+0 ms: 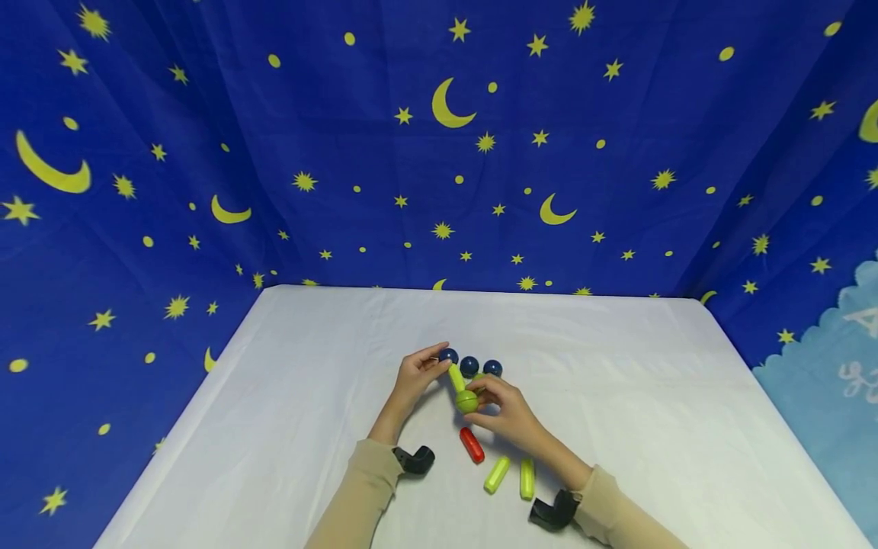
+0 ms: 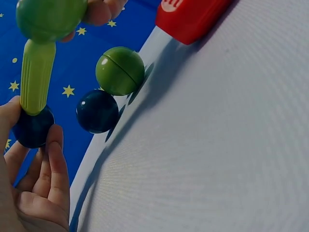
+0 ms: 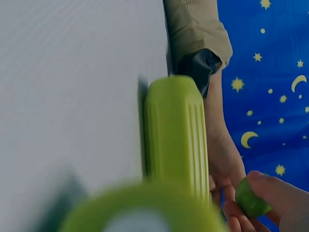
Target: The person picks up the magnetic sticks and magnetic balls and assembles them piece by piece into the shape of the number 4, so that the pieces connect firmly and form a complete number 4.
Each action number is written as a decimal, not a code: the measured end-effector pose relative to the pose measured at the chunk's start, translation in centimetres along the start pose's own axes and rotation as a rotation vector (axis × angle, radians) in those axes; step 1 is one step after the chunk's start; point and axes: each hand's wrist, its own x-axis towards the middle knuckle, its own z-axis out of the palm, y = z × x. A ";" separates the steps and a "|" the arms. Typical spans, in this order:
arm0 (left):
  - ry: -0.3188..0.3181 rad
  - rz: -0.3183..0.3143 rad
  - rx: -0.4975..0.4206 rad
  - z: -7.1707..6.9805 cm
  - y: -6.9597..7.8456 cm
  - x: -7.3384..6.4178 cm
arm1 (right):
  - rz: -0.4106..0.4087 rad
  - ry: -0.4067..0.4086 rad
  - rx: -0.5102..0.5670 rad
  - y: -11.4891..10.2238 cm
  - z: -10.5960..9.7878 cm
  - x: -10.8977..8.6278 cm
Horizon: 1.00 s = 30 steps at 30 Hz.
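My left hand [image 1: 414, 379] pinches a dark blue ball [image 2: 35, 126] between thumb and fingers. A yellow-green ribbed rod [image 2: 37, 77] runs from that ball to a green ball [image 1: 467, 401], end to end. My right hand [image 1: 506, 409] grips this green ball between thumb and fingertips, as the right wrist view also shows. The joined pieces are held above the white table. Behind the right hand's fingers, a second green ball [image 2: 119, 71] sits on the table, partly hidden in the head view. Beside it is a blue ball [image 2: 97, 111].
Two loose blue balls, one in the middle [image 1: 469, 367] and one farther right [image 1: 492, 368], lie beyond the hands. Nearer lie a red rod [image 1: 472, 444] and two yellow-green rods [image 1: 497, 474]. A blue star-patterned curtain [image 1: 384, 152] surrounds the white table [image 1: 309, 427].
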 end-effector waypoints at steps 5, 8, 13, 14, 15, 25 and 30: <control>-0.016 -0.004 0.006 0.0 0.0 0.0 | 0.009 0.004 -0.026 0.8 0.8 0.2; -0.015 -0.008 0.021 -0.1 0.0 0.0 | 0.036 0.000 -0.060 2.0 1.4 0.2; 0.004 -0.009 0.041 0.0 -0.1 0.0 | 0.102 -0.039 -0.082 3.1 1.9 0.3; 0.010 -0.007 0.044 0.0 -0.1 0.0 | 0.119 -0.048 -0.086 3.1 2.0 0.4; 0.014 -0.004 0.050 0.0 -0.1 0.0 | 0.130 -0.054 -0.086 3.1 2.1 0.5; 0.085 0.017 0.213 0.2 -3.1 1.1 | 0.206 -0.081 -0.078 3.6 2.5 1.0; 0.064 0.041 0.326 0.2 -3.4 1.1 | 0.252 -0.082 -0.061 3.9 2.7 1.1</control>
